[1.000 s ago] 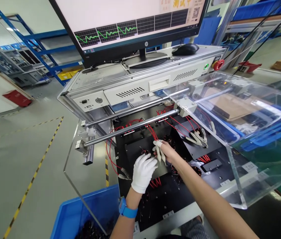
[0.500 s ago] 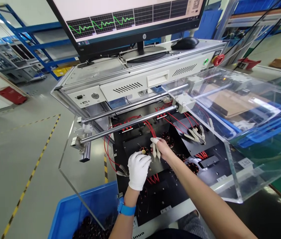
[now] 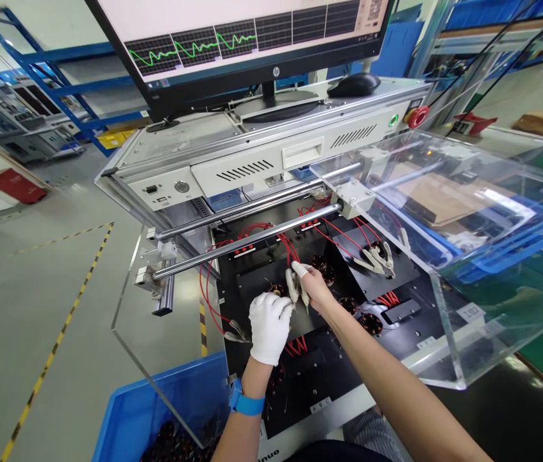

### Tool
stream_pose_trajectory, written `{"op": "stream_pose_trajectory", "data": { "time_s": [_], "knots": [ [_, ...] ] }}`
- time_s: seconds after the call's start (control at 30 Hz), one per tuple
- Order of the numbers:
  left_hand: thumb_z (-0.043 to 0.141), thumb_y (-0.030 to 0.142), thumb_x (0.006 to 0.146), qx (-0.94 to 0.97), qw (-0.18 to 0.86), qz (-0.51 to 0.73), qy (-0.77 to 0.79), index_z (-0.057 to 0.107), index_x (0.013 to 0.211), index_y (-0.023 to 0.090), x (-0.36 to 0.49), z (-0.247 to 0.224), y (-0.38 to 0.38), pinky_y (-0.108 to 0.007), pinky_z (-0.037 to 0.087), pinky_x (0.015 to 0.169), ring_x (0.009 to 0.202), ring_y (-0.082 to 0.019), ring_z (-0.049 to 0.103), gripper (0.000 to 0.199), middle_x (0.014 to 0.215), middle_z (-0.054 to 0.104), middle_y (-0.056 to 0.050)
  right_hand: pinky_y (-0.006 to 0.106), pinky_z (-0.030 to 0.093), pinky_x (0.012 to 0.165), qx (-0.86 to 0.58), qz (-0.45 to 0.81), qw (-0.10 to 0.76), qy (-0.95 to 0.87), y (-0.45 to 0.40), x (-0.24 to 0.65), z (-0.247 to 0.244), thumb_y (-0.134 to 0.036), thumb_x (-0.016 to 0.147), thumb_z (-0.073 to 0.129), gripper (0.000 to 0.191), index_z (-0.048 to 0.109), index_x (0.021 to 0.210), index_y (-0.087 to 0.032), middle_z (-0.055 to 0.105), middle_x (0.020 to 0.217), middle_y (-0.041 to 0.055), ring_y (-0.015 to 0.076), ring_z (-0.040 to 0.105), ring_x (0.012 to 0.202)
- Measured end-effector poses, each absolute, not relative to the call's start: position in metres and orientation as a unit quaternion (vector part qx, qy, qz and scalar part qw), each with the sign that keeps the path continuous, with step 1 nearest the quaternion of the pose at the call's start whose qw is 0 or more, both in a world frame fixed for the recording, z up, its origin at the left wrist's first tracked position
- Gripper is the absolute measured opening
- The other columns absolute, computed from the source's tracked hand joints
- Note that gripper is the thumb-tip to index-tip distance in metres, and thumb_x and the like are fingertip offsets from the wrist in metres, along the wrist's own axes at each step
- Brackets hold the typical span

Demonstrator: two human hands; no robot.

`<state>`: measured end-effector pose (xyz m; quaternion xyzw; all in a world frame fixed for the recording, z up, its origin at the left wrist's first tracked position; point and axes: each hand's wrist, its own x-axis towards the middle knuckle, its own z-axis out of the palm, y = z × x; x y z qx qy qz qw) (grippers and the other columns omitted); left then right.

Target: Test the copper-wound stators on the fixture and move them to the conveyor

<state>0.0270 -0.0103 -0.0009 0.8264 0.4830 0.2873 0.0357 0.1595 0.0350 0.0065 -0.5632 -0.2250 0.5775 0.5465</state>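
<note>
My left hand (image 3: 270, 327), in a white glove, has its fingers bent together beside a round copper-wound part (image 3: 277, 290) on the black plate (image 3: 252, 277); what its fingertips pinch is too small to make out. My right hand (image 3: 313, 285), with white covers on some fingers, is closed on pale clips (image 3: 292, 287) that hang from red wires (image 3: 286, 247). The clip tips reach close to my left fingertips. More copper-wound parts (image 3: 371, 323) lie to the right of my right hand.
Metal rods (image 3: 252, 240) cross above the plate. A clear cover (image 3: 449, 321) stands at the right. Other clips (image 3: 236, 332) lie at the left edge, with a blue bin (image 3: 127, 404) of wound parts below. A monitor (image 3: 252, 38) shows green curves.
One clip in my right hand has swung left, spreading apart from the other clip. My left hand has shifted only slightly, its fingers still bent near the clip tips.
</note>
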Motion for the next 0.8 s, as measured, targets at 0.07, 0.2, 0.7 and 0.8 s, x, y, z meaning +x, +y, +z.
{"op": "stream_pose_trajectory", "data": {
  "time_s": [0.07, 0.2, 0.7, 0.8],
  "knots": [
    [0.052, 0.024, 0.080, 0.831, 0.025, 0.263, 0.489, 0.066, 0.082, 0.022, 0.030, 0.003, -0.010, -0.037, 0.040, 0.078, 0.083, -0.020, 0.051, 0.014, 0.079, 0.059, -0.004, 0.020, 0.037, 0.037, -0.544, 0.569, 0.585, -0.195, 0.035, 0.161, 0.005, -0.047, 0.070, 0.056, 0.029, 0.047, 0.078, -0.020, 0.055, 0.056, -0.0030, 0.0103, 0.049, 0.041],
    [0.050, 0.024, 0.081, 0.836, 0.016, 0.247, 0.490, 0.065, 0.081, 0.021, 0.031, 0.005, -0.010, -0.036, 0.038, 0.074, 0.081, -0.020, 0.049, 0.015, 0.077, 0.057, -0.004, 0.020, 0.035, 0.035, -0.547, 0.523, 0.630, -0.175, 0.037, 0.163, -0.005, -0.040, 0.072, 0.053, 0.021, 0.047, 0.078, -0.021, 0.050, 0.054, -0.0050, 0.0098, 0.045, 0.041],
    [0.048, 0.024, 0.082, 0.725, 0.051, 0.386, 0.568, 0.061, 0.100, 0.024, -0.008, -0.025, -0.037, -0.041, 0.036, 0.092, 0.097, -0.022, 0.052, 0.022, 0.089, 0.061, -0.005, 0.031, 0.052, 0.064, -0.603, 0.418, 0.643, -0.219, 0.037, 0.175, -0.024, -0.043, 0.069, 0.058, 0.042, 0.049, 0.102, -0.018, 0.058, 0.080, 0.0015, 0.0152, 0.058, 0.068],
    [0.054, 0.032, 0.079, 0.498, 0.156, 0.474, 0.710, 0.052, 0.111, 0.020, -0.032, -0.050, -0.049, -0.042, 0.039, 0.089, 0.097, -0.023, 0.053, 0.035, 0.096, 0.058, -0.009, 0.040, 0.045, 0.088, -0.650, 0.269, 0.593, -0.393, 0.025, 0.179, -0.016, -0.037, 0.072, 0.058, 0.049, 0.048, 0.116, -0.016, 0.057, 0.108, 0.0107, 0.0220, 0.054, 0.099]
  ]
}}
